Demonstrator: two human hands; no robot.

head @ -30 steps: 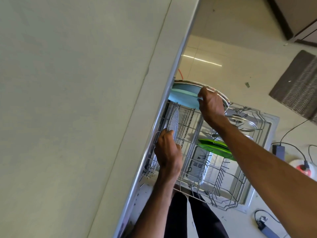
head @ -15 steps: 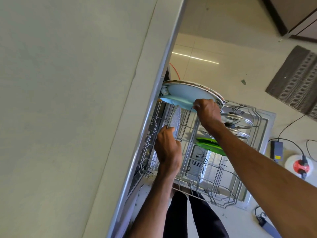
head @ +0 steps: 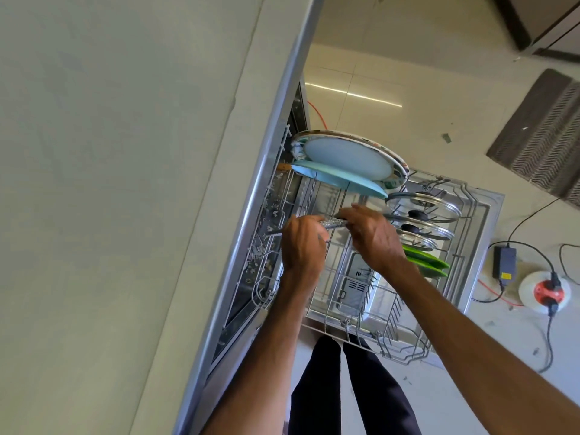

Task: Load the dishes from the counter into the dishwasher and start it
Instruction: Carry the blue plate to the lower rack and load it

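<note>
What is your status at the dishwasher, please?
Left hand and right hand grip speckled grey plate, edge-on over grey wire rack. Slotting hidden by hands. Light blue plates behind, glass lids alongside.

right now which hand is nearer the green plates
Right. The right hand is just beside the green plates; the left hand is farther, gripping the speckled plate nearer the counter.

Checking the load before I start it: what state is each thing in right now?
Dishwasher door, open, folded down.
Lower rack, pulled out.
Patterned plate, standing at the rack's far end.
Blue plate, standing beside it.
Glass lids, standing in the rack.
Green plates, slotted on edge.
Speckled plate, held edge-on by both hands.
Left hand, grips the speckled plate.
Right hand, holds its other end.
</note>
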